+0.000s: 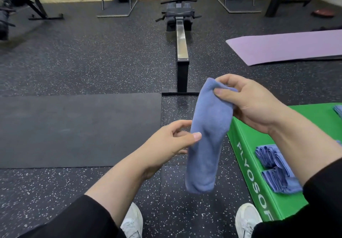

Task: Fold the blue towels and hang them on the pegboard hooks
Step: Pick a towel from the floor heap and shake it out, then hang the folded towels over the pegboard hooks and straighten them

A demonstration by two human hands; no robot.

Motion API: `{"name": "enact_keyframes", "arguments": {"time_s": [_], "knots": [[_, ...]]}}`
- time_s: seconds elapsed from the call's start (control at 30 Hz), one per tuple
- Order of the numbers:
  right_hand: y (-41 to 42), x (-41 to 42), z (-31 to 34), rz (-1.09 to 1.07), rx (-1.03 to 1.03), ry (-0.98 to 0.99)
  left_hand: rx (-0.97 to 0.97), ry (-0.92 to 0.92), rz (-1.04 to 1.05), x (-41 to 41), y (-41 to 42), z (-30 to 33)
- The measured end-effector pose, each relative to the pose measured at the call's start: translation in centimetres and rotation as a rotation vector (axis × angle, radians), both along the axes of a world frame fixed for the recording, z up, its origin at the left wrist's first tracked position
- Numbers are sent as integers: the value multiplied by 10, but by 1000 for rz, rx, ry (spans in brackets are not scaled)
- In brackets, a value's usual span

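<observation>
A blue towel [207,137], folded into a long narrow strip, hangs in the air in front of me. My right hand [253,100] pinches its top end between thumb and fingers. My left hand [174,139] pinches the towel's left edge about halfway down, thumb on the front. Two folded blue towels [275,167] lie on the green foam box [248,156] at the right, partly behind my right forearm. Another blue towel [338,109] peeks in at the box's far right edge. No pegboard or hooks are in view.
A rowing machine [182,49] stretches away straight ahead, its foot just beyond the towel. A black mat [79,128] lies to the left and a purple mat [288,47] to the right. Other gym machines line the far wall. My white shoes [246,219] stand on speckled rubber floor.
</observation>
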State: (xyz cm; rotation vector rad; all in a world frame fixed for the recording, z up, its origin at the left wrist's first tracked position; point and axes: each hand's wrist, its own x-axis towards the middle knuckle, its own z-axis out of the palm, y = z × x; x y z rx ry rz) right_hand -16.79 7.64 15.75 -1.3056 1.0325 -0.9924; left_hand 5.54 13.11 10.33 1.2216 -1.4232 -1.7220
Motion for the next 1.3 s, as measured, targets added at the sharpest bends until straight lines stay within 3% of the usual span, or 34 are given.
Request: {"name": "enact_keyframes", "arguments": {"time_s": [0.13,0.3,0.37,0.5,0.6,0.7,1.0,1.07,1.13,1.17,1.23,1.27,1.3], "knots": [[-4,11,-5,40,-2,65,-5,-33,35,-16,-2,4],[-16,13,-20,-295,-185,631,210,27,313,-30,-8,1],[-11,16,-21,-354,-268,723,308,104,469,-32,-13,-2],[10,35,-30,-196,-462,828,399,279,657,-31,-25,-2],[24,49,-43,3,-458,940,440,396,719,-31,-29,6],[29,58,-52,113,-420,1075,465,481,723,-32,-31,8],[12,51,-49,-75,-409,970,482,630,394,-20,-27,12],[8,48,-52,-147,-401,969,427,485,412,-16,-25,16],[5,44,-52,-204,-378,967,237,174,524,-13,-19,22],[4,43,-51,-210,-365,970,28,-59,582,-11,-17,23],[4,42,-48,-186,-358,986,-582,-540,602,-5,-15,19],[6,41,-45,-172,-373,995,-827,-719,530,-5,-14,17],[8,40,-43,-160,-392,1002,-956,-851,430,-5,-15,12]]}}
